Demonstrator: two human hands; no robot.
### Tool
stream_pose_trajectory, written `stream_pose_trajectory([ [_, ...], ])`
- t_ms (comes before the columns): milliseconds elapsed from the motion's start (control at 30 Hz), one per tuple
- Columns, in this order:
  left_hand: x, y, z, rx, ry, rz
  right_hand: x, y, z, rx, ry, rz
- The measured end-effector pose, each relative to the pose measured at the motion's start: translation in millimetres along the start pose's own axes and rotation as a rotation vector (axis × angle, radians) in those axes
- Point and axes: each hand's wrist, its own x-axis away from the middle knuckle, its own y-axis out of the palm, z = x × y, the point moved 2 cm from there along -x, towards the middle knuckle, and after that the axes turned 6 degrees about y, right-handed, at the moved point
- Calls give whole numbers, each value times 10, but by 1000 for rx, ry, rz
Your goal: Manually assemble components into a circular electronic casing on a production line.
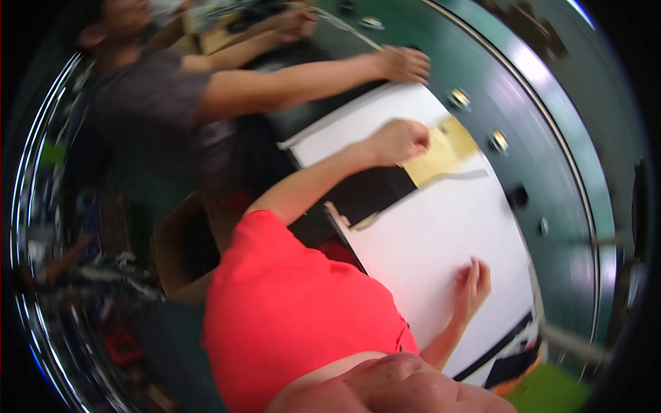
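My left hand [401, 142] is curled closed over the edge of a pale yellow sheet [444, 148] on the white work surface. Whatever its fingers may hold is hidden and blurred. Lower on the right, my right hand [474, 286] hovers over or rests on the white tabletop [434, 234]. Its fingers are stretched out and slightly bent, and nothing shows in them. Between the two white panels lies a dark gap [385, 193], just below my left forearm.
A co-worker in a dark shirt [148, 89] reaches in from the upper left, one hand [405, 65] at the far table edge. Beyond the table runs a green conveyor [537, 144] carrying small metallic parts [498, 141]. A cardboard box [182, 248] stands at left.
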Motion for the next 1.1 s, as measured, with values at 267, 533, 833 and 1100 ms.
stream_pose_trajectory([
  [267,-983,801,647,568,-55,-177,-103,102,-211,-23,67,-9],
  [533,-2395,2130,969,400,76,-330,-86,16,-99,-60,1,-52],
  [833,-2978,3058,592,289,-111,-470,-70,24,-91,-57,-43,-57],
  [1100,-3011,3143,546,349,-171,-431,-83,10,-93,20,-80,-51],
])
